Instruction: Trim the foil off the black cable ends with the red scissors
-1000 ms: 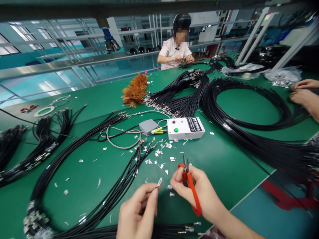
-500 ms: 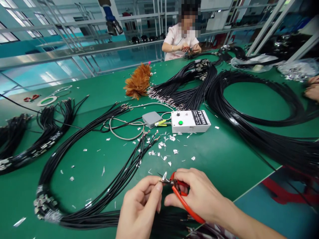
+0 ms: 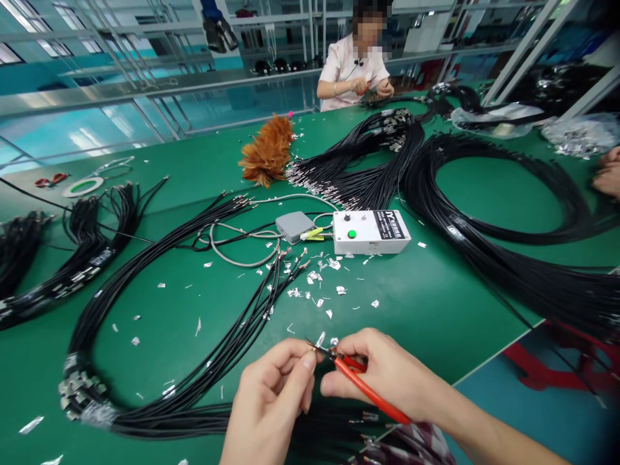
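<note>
My left hand (image 3: pixel 274 394) pinches the stripped tip of a cable (image 3: pixel 312 348) between thumb and forefinger; most of that cable is hidden by the hand. My right hand (image 3: pixel 387 368) grips red-handled cutting pliers (image 3: pixel 372 392), whose jaws meet the tip just beyond my left fingertips. Small foil scraps (image 3: pixel 320 338) lie by the jaws. Under and beside my hands runs a bundle of black cables (image 3: pixel 179 423), looped to the left and bound with clear wrap near its pale connectors (image 3: pixel 80 391).
A white control box (image 3: pixel 358 242) with a green button stands mid-table near a grey pedal-like block (image 3: pixel 294 227). More black cable coils (image 3: pixel 465 239) lie right, and cable bundles (image 3: pixel 84 278) left. A feather duster (image 3: pixel 267 152) sits behind. A co-worker (image 3: pixel 351 74) sits across the table.
The pliers' handles have drawn closer together and the jaws have turned slightly at the cable tip. My left hand keeps its pinch. The view has shifted a little. The co-worker's hands have moved.
</note>
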Tool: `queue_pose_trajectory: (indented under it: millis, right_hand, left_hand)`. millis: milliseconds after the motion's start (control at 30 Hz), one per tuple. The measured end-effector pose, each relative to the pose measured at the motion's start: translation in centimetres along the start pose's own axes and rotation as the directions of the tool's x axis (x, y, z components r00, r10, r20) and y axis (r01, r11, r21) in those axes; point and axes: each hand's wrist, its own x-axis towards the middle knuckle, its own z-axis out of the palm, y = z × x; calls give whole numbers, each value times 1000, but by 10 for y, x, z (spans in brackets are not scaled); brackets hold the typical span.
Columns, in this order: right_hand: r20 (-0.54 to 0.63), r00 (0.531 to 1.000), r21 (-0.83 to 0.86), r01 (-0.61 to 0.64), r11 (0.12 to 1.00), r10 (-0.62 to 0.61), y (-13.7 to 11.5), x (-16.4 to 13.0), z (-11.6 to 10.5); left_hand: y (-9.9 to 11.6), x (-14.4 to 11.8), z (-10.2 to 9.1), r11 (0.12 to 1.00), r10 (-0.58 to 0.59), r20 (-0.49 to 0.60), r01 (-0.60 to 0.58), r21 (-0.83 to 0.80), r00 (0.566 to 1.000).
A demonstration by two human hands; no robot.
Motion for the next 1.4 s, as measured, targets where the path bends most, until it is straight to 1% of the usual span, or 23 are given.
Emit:
queue_pose_trajectory:
  millis: [133, 200, 267, 333, 400, 467, 567, 600, 733, 800, 867, 933, 967, 1033, 1100, 1167, 1200, 1233, 1267, 1300, 1333, 1367, 1400]
  right_hand:
    - [-103, 995, -127, 2, 992, -16, -1, -3, -2]
    - [-111, 994, -133, -13, 991, -2, 2, -4, -3]
    - [-91, 996, -18, 2, 1000, -4, 4, -4, -3]
    - [-106, 992, 223, 92, 971, -69, 1, -3, 0]
    - [-203, 969, 471, 224, 853, -142, -5, 0, 5]
    - [-302, 941, 617, 315, 721, -154, -12, 4, 12]
    - [-375, 919, 682, 364, 634, -124, -19, 8, 18]
    - [-387, 915, 689, 371, 623, -116, -19, 9, 19]
    - [-409, 908, 709, 376, 596, -86, -19, 8, 20]
    - [-455, 887, 668, 400, 628, -81, -19, 7, 21]
    - [-493, 865, 622, 427, 657, -94, -19, 8, 22]
    - [-477, 872, 637, 432, 639, -114, -19, 9, 24]
    - [-459, 880, 658, 428, 620, -121, -19, 11, 24]
    - [-403, 906, 702, 396, 592, -129, -18, 14, 21]
    - [-310, 934, 735, 354, 579, -177, -15, 16, 16]
    - [-137, 954, 779, 269, 566, -266, -13, 18, 10]
    - [-51, 950, 797, 225, 561, -309, -12, 19, 6]
    - [12, 941, 809, 190, 556, -338, -12, 20, 3]
    - [47, 934, 819, 168, 549, -355, -12, 21, 1]
    - [46, 931, 825, 168, 540, -361, -12, 21, -2]
    - [1, 936, 817, 203, 540, -353, -12, 22, -4]
    - [-85, 941, 775, 268, 572, -326, -10, 23, -7]
    - [-196, 940, 680, 336, 652, -280, -8, 23, -10]
  left_hand:
    - [2, 3, -10, 983, -111, 60, 118, -141, 992]
    - [5, 1, -13, 979, -103, 44, 109, -170, 994]
    - [7, -1, -11, 984, -65, -24, 60, -166, 998]
    - [5, -3, -5, 992, -32, -83, 21, -127, 996]
    - [0, -2, 0, 998, 23, -96, -28, -48, 995]
    - [-7, -1, 3, 993, 106, -62, -102, 55, 992]
    - [-16, 2, 4, 963, 194, 18, -194, 190, 981]
    - [-19, 2, 4, 953, 216, 6, -212, 218, 976]
    - [-23, 0, 11, 915, 317, -148, -261, 307, 937]
    - [-24, 0, 13, 915, 322, -154, -265, 304, 934]
    - [-23, 3, 10, 961, 227, -101, -206, 185, 969]
    - [-20, 7, 2, 999, 38, 48, -39, 15, 998]
    - [-18, 10, -3, 996, -59, 144, 67, -52, 988]
    - [-14, 15, -14, 964, -188, 316, 237, -124, 930]
    - [-12, 20, -23, 931, -230, 443, 329, -160, 866]
    - [-13, 22, -27, 913, -248, 545, 381, -145, 801]
    - [-13, 23, -27, 911, -266, 582, 398, -110, 769]
    - [-15, 23, -25, 911, -290, 599, 407, -66, 747]
    - [-16, 23, -22, 913, -316, 594, 408, -23, 740]
    - [-16, 23, -19, 918, -330, 574, 396, 9, 750]
    - [-16, 22, -15, 927, -327, 543, 374, 26, 773]
    - [-16, 22, -11, 939, -310, 506, 344, 28, 805]
    - [-15, 21, -8, 951, -285, 466, 310, 25, 837]
